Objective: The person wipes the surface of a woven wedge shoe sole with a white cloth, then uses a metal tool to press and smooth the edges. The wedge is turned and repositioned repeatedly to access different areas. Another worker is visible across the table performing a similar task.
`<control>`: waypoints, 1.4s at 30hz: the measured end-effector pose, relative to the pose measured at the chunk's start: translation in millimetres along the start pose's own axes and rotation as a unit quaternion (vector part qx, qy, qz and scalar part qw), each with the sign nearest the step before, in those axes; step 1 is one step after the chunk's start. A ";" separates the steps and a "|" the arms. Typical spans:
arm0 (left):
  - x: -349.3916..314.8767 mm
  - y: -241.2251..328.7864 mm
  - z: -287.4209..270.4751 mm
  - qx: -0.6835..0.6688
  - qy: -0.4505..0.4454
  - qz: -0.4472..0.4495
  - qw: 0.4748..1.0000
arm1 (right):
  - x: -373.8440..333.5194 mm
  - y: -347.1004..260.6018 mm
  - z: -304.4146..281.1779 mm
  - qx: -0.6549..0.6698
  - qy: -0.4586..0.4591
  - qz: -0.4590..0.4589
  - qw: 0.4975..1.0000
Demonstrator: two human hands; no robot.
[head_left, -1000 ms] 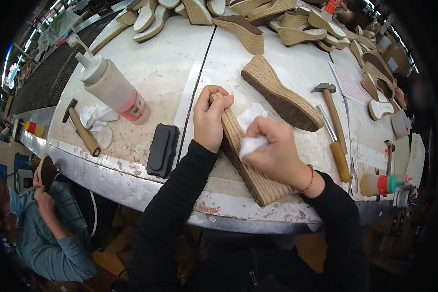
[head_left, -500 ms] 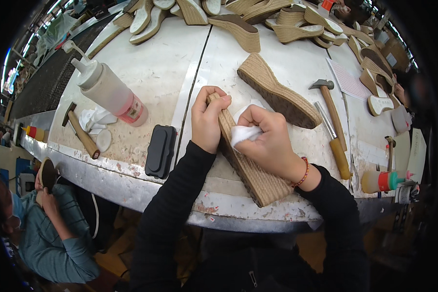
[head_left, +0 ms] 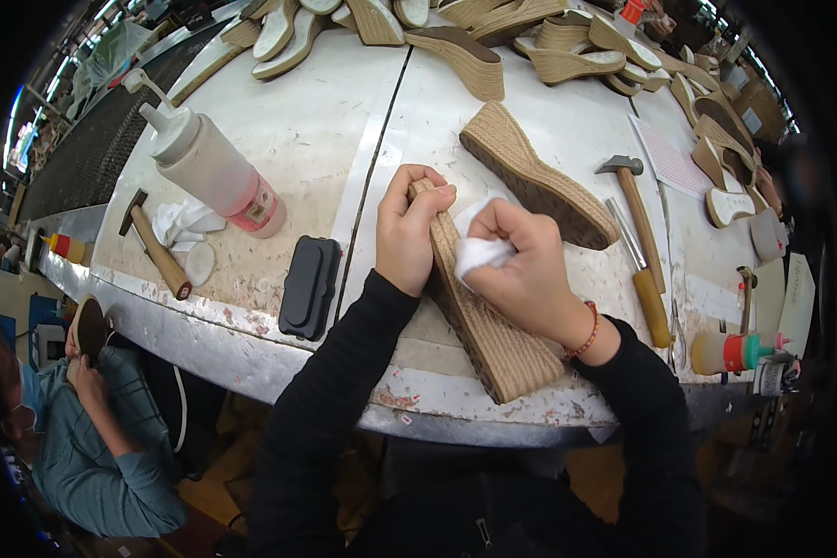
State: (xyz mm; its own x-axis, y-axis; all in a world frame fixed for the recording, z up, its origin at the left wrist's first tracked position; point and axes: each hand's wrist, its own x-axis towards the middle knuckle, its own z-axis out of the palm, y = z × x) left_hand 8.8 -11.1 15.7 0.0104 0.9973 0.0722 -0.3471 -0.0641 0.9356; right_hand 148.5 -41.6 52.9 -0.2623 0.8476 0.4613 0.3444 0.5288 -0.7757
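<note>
My left hand [head_left: 409,231] is closed round the thin toe end of a woven wedge sole [head_left: 502,349]. The sole stands on its side, its thick heel end toward me near the table's front edge. Pinched in my right hand [head_left: 521,265] is a white cloth [head_left: 480,253], which lies against the braided side of that sole. Part of the cloth is hidden behind my fingers. Beyond my right hand, a second wedge sole [head_left: 539,177] rests on the table with its dark underside partly showing.
Right of my hands lie a hammer [head_left: 638,219] and a wooden-handled tool [head_left: 652,302]. A black case [head_left: 309,288], a squeeze bottle [head_left: 216,172] and another hammer [head_left: 158,251] are at left. Wedge soles [head_left: 572,63] are heaped along the back. A co-worker [head_left: 112,456] sits at lower left.
Both hands and the held sole sit slightly farther right in the picture, as do most things on the table. My grip on the sole and the cloth is the same.
</note>
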 end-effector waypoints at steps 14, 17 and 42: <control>-0.4 3.7 -1.7 0.017 0.021 0.010 1.000 | -20.1 0.2 -3.3 0.059 -0.094 0.081 0.991; 0.1 3.3 1.1 0.007 0.019 0.014 1.000 | -5.9 -3.2 1.9 0.057 -0.030 0.054 0.997; 1.2 4.7 -3.2 0.025 0.047 0.028 0.998 | 4.1 0.5 -9.7 0.044 -0.045 0.113 0.992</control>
State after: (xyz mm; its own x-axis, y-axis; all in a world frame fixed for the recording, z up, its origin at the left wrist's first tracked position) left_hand 4.2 -10.1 19.1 -0.0976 0.9907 0.0944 -0.2977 -0.1196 0.9471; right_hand 156.3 -37.4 58.6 -0.2689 0.9341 0.2347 0.3249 0.3174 -0.8909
